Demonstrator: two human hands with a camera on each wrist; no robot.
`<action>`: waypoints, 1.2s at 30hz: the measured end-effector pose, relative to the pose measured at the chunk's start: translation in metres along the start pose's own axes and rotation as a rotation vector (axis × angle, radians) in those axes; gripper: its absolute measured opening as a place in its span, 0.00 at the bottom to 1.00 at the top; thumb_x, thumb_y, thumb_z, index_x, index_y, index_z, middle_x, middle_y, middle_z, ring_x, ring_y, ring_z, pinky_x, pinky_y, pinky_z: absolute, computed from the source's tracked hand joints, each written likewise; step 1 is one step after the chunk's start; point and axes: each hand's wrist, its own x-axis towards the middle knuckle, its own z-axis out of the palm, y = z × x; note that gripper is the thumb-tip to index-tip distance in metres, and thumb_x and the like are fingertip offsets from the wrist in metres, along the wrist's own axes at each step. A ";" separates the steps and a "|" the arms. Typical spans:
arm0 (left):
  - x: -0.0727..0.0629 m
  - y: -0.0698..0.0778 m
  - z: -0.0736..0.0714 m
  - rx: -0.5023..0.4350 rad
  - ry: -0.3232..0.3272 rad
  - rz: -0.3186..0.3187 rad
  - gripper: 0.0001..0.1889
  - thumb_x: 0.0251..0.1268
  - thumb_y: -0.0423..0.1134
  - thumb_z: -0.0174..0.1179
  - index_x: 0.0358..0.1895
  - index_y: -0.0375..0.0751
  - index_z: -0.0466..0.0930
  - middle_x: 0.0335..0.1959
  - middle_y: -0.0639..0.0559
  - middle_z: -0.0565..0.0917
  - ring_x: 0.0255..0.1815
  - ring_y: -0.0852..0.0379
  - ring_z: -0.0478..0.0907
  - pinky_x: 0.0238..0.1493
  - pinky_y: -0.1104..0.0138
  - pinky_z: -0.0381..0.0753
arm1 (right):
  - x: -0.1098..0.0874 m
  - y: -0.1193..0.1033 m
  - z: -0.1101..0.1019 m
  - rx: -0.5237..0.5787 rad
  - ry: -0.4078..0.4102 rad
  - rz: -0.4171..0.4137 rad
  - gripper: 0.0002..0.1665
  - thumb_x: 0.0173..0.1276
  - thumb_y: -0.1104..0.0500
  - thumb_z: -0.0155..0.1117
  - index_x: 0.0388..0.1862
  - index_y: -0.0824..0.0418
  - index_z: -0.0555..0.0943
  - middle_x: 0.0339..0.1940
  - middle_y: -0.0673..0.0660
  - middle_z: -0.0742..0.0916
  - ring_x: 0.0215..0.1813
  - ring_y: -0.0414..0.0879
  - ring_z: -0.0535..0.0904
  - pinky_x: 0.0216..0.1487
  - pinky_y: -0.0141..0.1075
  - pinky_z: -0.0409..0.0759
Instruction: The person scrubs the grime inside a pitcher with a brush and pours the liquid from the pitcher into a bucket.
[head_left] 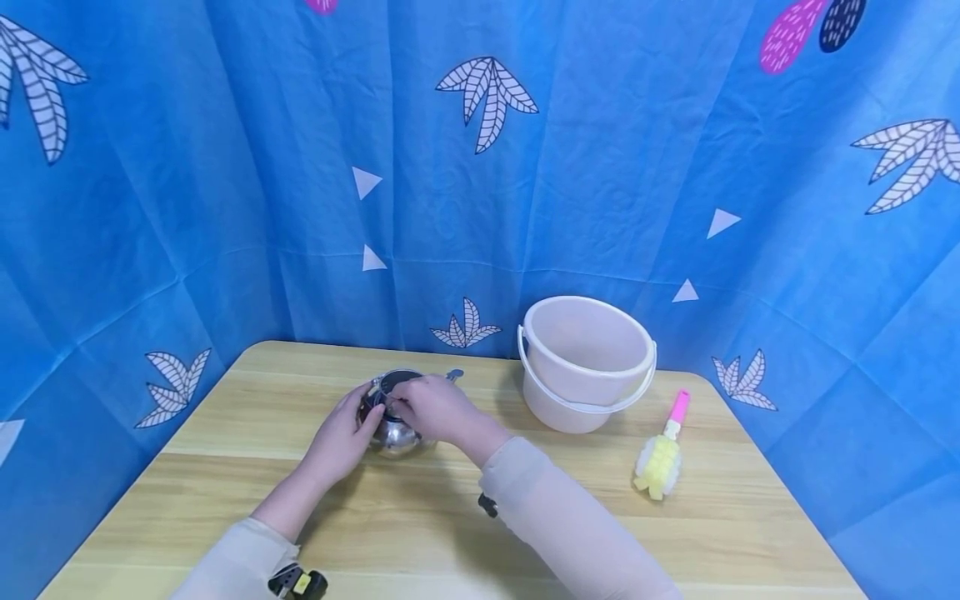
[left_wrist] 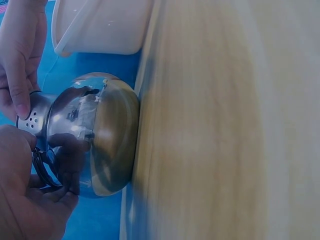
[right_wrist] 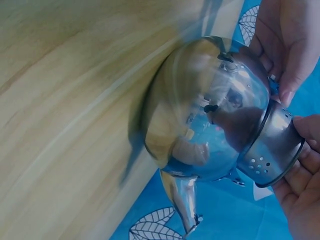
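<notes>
A shiny round steel teapot [head_left: 397, 439] stands on the table, its spout [right_wrist: 185, 200] pointing away to the right. My left hand [head_left: 341, 440] grips it on the left side, fingers around the handle [left_wrist: 42, 169]. From above, my right hand [head_left: 438, 408] pinches the rim of a metal tea strainer [right_wrist: 274, 145] with small punched holes. In both wrist views the strainer sticks up out of the pot's mouth, its lower part hidden inside. The left thumb lies close beside the strainer.
A white bucket [head_left: 551, 392] with its handle hanging down stands behind and to the right. Farther right lies a sponge brush [head_left: 660, 462] with a pink handle and a yellow-and-white head. Blue patterned curtain [head_left: 600, 167] encloses the wooden table [head_left: 420, 533] at the back and sides.
</notes>
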 end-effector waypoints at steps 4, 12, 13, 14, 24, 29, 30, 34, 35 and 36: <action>0.000 0.000 0.000 0.003 0.000 0.000 0.32 0.81 0.50 0.46 0.74 0.26 0.58 0.71 0.26 0.64 0.71 0.29 0.64 0.71 0.41 0.63 | -0.002 0.001 -0.002 -0.003 0.018 -0.017 0.09 0.75 0.54 0.61 0.42 0.52 0.88 0.39 0.46 0.90 0.42 0.41 0.86 0.49 0.34 0.83; -0.001 0.000 0.000 0.006 -0.001 0.000 0.33 0.81 0.50 0.45 0.75 0.26 0.57 0.72 0.26 0.64 0.71 0.29 0.63 0.71 0.40 0.63 | -0.004 0.001 -0.004 0.008 0.017 -0.024 0.09 0.75 0.54 0.61 0.40 0.52 0.88 0.36 0.46 0.90 0.37 0.40 0.85 0.45 0.32 0.83; -0.001 0.001 0.000 0.005 -0.002 -0.001 0.33 0.81 0.50 0.45 0.75 0.26 0.57 0.72 0.26 0.63 0.71 0.29 0.63 0.71 0.40 0.63 | -0.004 0.001 -0.005 0.009 0.016 -0.024 0.09 0.75 0.54 0.61 0.40 0.52 0.88 0.36 0.46 0.90 0.37 0.39 0.85 0.45 0.32 0.83; -0.001 0.001 0.000 0.006 -0.004 -0.002 0.33 0.81 0.50 0.45 0.75 0.26 0.57 0.72 0.26 0.63 0.71 0.29 0.63 0.71 0.40 0.63 | -0.005 0.001 -0.005 0.012 0.016 -0.023 0.09 0.75 0.54 0.61 0.40 0.52 0.88 0.36 0.46 0.90 0.37 0.39 0.84 0.45 0.32 0.83; 0.000 -0.001 0.001 0.008 0.007 -0.005 0.32 0.81 0.47 0.47 0.74 0.25 0.57 0.71 0.25 0.64 0.70 0.29 0.64 0.70 0.40 0.63 | -0.011 0.002 -0.008 0.029 0.031 -0.033 0.10 0.75 0.53 0.62 0.43 0.52 0.88 0.35 0.45 0.89 0.34 0.37 0.83 0.42 0.30 0.83; 0.000 -0.003 0.002 0.007 0.002 -0.012 0.32 0.81 0.47 0.48 0.75 0.26 0.57 0.71 0.25 0.64 0.70 0.29 0.64 0.70 0.40 0.63 | -0.016 0.003 -0.012 0.037 0.021 -0.022 0.11 0.76 0.53 0.61 0.48 0.53 0.88 0.38 0.46 0.90 0.37 0.37 0.84 0.44 0.30 0.83; 0.000 -0.003 0.002 0.009 0.000 -0.013 0.32 0.81 0.47 0.48 0.75 0.26 0.57 0.71 0.25 0.64 0.70 0.29 0.64 0.70 0.40 0.63 | -0.017 0.003 -0.012 0.039 0.019 -0.023 0.11 0.75 0.54 0.61 0.48 0.54 0.88 0.38 0.46 0.90 0.36 0.37 0.83 0.43 0.29 0.83; 0.000 -0.003 0.003 0.012 -0.005 -0.020 0.32 0.80 0.47 0.48 0.75 0.26 0.56 0.71 0.25 0.64 0.70 0.29 0.64 0.70 0.40 0.63 | -0.021 0.003 -0.017 0.049 0.018 -0.027 0.10 0.75 0.55 0.62 0.47 0.55 0.88 0.36 0.46 0.89 0.32 0.35 0.79 0.37 0.27 0.80; 0.000 -0.003 0.003 0.013 -0.006 -0.023 0.33 0.80 0.48 0.48 0.75 0.26 0.56 0.71 0.25 0.63 0.70 0.29 0.64 0.70 0.40 0.63 | -0.022 0.002 -0.018 0.055 0.018 -0.028 0.10 0.75 0.55 0.62 0.47 0.55 0.88 0.35 0.46 0.89 0.30 0.35 0.78 0.36 0.26 0.79; 0.000 -0.003 0.003 0.014 -0.007 -0.024 0.33 0.81 0.48 0.48 0.75 0.26 0.56 0.71 0.25 0.63 0.70 0.29 0.64 0.70 0.40 0.63 | -0.023 0.002 -0.019 0.059 0.018 -0.029 0.10 0.75 0.55 0.62 0.47 0.55 0.88 0.35 0.46 0.89 0.30 0.34 0.78 0.35 0.26 0.78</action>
